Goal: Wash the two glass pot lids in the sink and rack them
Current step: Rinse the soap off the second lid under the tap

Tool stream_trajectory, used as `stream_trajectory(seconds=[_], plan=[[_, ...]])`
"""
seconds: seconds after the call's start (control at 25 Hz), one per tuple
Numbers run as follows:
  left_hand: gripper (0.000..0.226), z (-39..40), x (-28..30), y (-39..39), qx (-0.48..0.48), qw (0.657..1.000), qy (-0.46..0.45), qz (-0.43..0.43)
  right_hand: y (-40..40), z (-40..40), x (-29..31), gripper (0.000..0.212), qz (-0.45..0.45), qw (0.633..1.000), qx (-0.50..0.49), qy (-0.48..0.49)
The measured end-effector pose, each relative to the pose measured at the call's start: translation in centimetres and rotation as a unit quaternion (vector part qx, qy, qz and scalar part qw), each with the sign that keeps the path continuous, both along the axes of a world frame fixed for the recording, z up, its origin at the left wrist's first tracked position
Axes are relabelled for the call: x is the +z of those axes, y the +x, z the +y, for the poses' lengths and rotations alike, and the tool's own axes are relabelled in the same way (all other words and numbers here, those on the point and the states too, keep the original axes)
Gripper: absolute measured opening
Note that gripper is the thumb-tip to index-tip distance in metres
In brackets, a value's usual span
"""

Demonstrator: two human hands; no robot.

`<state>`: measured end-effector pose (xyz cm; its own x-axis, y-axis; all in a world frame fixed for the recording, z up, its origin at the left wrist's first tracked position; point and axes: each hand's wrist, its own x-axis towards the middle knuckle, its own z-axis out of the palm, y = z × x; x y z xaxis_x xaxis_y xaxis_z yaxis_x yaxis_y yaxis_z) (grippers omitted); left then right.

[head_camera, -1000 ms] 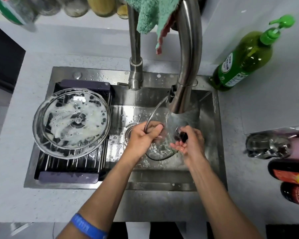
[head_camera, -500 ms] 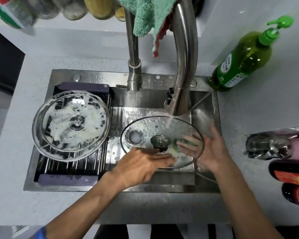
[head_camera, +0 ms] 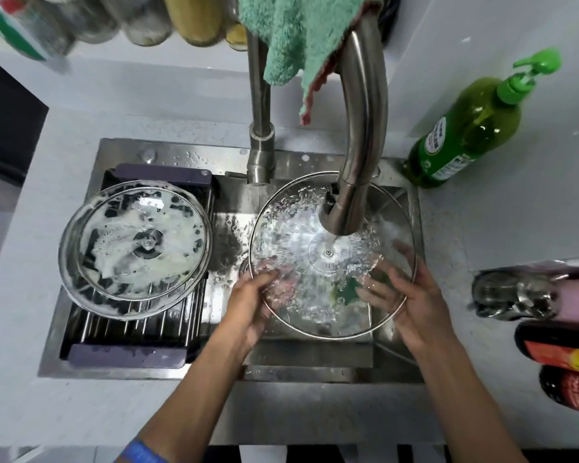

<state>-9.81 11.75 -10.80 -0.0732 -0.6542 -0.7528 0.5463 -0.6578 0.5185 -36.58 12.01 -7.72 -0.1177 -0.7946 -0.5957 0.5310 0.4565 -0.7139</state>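
I hold the rinsed glass lid (head_camera: 315, 228) flat over the sink (head_camera: 315, 367) basin, underside up, directly beneath the faucet (head_camera: 361, 128) spout. Water strikes the lid at centre and spreads across the glass. My left hand (head_camera: 253, 305) grips the lid's rim at 8 o'clock, fingers curled under the glass. My right hand (head_camera: 411, 302) supports the rim at 4 o'clock, fingers spread beneath the glass; I cannot tell whether the thumb clamps the rim. The hands are apart, one on each side of the lid. The soapy glass lid (head_camera: 136, 250) rests at 9 o'clock on the drying rack (head_camera: 131, 329), foam covering its surface. A green soap bottle (head_camera: 468, 128) stands at 2 o'clock on the counter (head_camera: 482, 228).
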Motion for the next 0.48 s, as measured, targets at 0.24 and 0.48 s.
stream_trajectory(seconds=[0.24,0.48], plan=[[0.063,1.5,2.2,0.5,-0.137,0.988,-0.07,-0.022,3.8,0.4,-3.8,0.045,-0.12,0.987,-0.068,0.086],[0.07,2.6,3.5,2.1,-0.122,0.947,-0.128,-0.269,7.7,-1.1,-5.5,0.037,-0.017,0.962,0.084,0.259]])
